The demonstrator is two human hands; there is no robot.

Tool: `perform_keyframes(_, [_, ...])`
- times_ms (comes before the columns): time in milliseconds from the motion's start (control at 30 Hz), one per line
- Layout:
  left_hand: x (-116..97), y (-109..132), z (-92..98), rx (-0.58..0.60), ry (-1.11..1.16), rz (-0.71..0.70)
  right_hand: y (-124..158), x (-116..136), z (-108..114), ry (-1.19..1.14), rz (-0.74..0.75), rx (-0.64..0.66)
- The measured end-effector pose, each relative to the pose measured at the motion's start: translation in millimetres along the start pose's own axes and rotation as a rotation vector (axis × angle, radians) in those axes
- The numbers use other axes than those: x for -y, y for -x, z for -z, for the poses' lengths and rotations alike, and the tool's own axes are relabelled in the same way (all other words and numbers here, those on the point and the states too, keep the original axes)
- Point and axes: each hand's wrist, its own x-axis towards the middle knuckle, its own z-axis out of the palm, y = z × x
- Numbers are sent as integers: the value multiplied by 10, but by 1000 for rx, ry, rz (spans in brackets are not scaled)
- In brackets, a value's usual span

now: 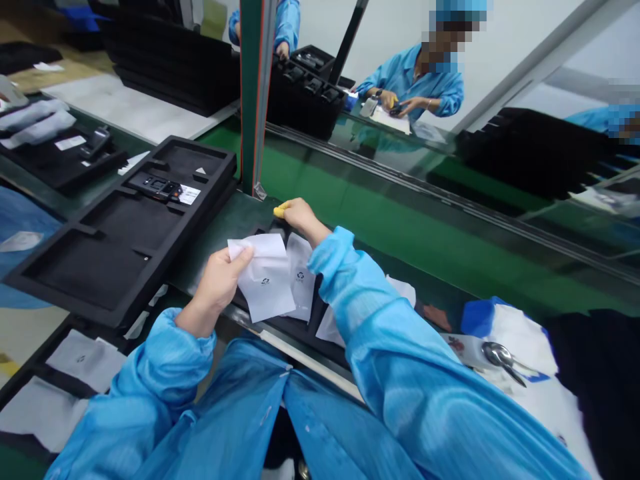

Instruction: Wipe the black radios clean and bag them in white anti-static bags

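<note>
My left hand (pixel 220 280) is closed on the top left corner of a white pouch (pixel 267 290) printed with a small dark recycling mark. Just right of it, a second white pouch (pixel 303 283) with the same mark lies on a black tray (pixel 323 347), partly covered by the first. My right hand (pixel 299 217) reaches past the pouches to the tray's far side, with yellow covers (pixel 281 210) on its fingertips. Its fingers are bent together; whatever they pinch is hidden. My right sleeve hides part of the tray and another pouch.
At left, a raised black foam tray (pixel 125 233) holds a black handheld device (pixel 156 186). Below it, another tray bears white pouches (pixel 83 360). A green post (pixel 250 93) stands ahead. A spoon (pixel 500 357) lies at right. Across the glass, a co-worker (pixel 417 83) handles a device.
</note>
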Motion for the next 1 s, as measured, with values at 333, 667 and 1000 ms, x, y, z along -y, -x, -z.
perform_keyframes(333, [-66,88,-118,59,-81,7,525,-319,837,-615,670,-654])
perform_keyframes(667, [-83,190,-264,98,-170,-89,1218,-341,827,-595,691,-649])
perform_keyframes(1000, [77,220,-336,112,-390,-122,1376,-340,925,-616,606,-603])
